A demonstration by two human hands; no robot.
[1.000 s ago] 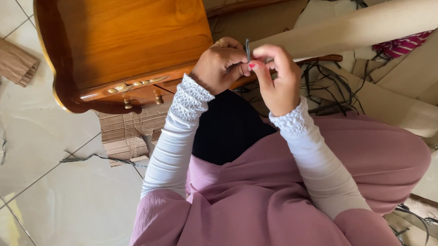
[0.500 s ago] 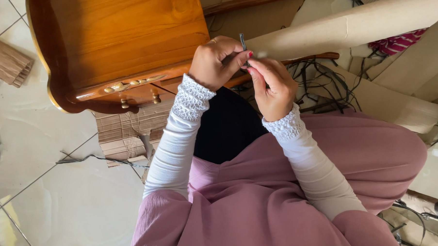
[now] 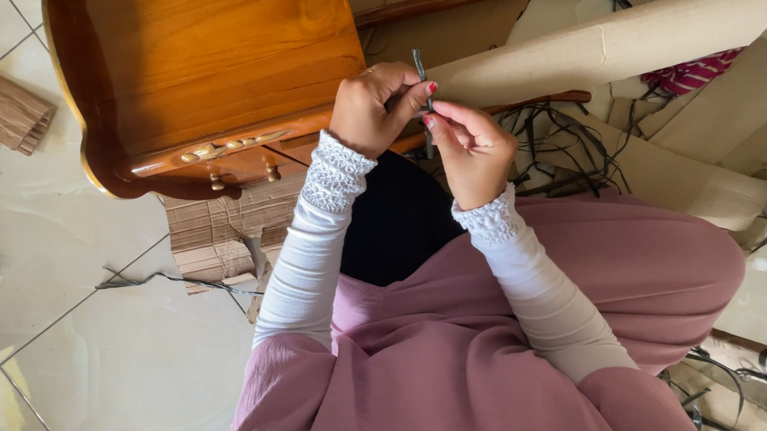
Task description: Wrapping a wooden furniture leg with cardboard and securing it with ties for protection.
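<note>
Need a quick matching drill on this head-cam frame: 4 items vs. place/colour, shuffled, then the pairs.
Things:
1. thin grey strip
2. wooden cabinet
3. corrugated cardboard piece
4. red-and-white cloth

Descriptions:
A. flat on the tiled floor, under the cabinet's edge
B. top right, tucked among cardboard sheets
C. pinched between the fingertips of the left hand and the right hand
D. glossy orange-brown, upper left, with brass drawer pulls

Pairs: 1-C, 2-D, 3-A, 4-B
</note>
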